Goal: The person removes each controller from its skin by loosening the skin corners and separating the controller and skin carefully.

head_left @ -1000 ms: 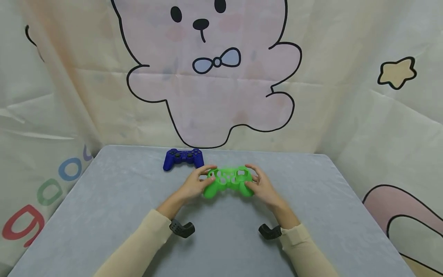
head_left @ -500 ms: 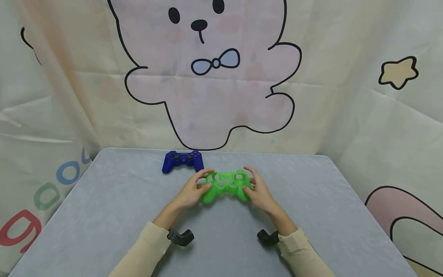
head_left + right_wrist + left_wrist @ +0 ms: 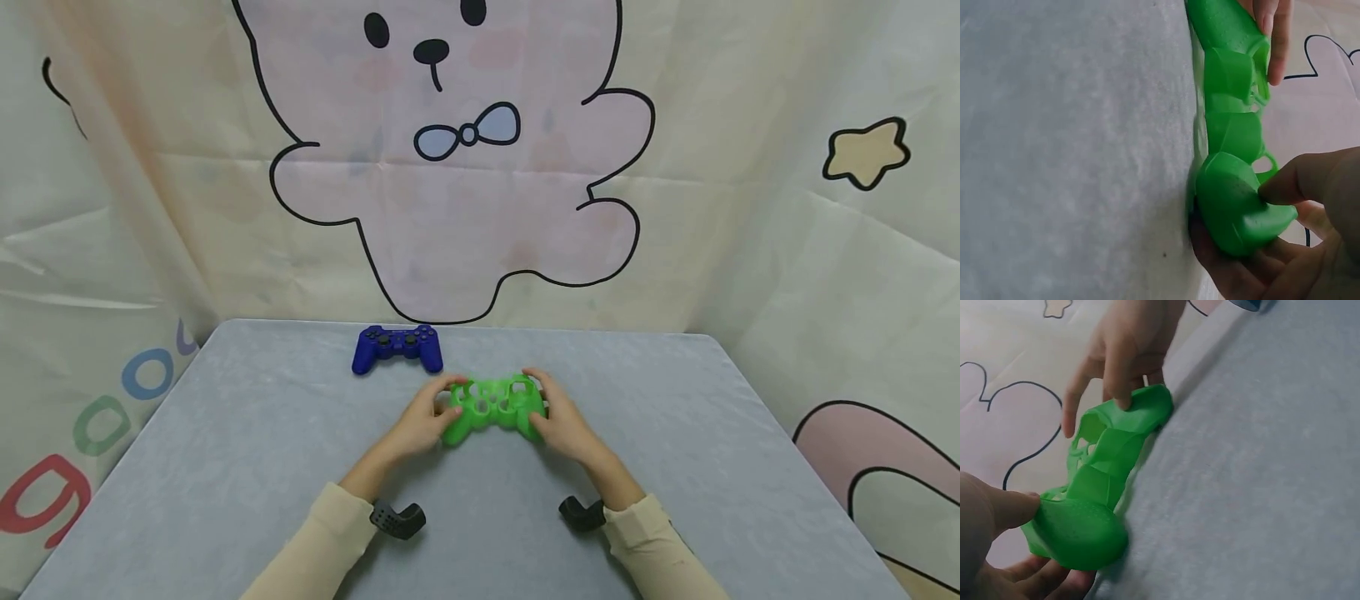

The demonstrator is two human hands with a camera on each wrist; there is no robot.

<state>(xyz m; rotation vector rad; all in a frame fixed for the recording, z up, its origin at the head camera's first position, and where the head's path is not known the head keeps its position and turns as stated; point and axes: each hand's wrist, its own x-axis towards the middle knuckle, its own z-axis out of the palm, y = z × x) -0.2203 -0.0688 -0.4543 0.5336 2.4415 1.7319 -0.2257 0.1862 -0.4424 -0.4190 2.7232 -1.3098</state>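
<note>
A bright green, hollow controller cover (image 3: 493,405) with cut-out openings is held between both hands over the table. My left hand (image 3: 420,421) grips its left end, thumb on the front face and fingers behind, as the left wrist view shows around the green cover (image 3: 1079,534). At the other end my right hand (image 3: 566,421) pinches the right grip the same way; the right wrist view has the thumb pressed on the cover (image 3: 1235,206). Just behind the left hand, a dark blue game controller (image 3: 397,346) lies on the table with its sticks facing up.
The grey cloth-covered table (image 3: 225,467) ends at a cream curtain (image 3: 712,167) with a bear drawing. Black wrist-worn devices (image 3: 397,521) sit on both wrists below the hands, at the cuffs of the cream sleeves (image 3: 315,542).
Both hands have come slightly nearer the front edge with the green cover, which now appears lower in the head view. The blue controller stays in place.
</note>
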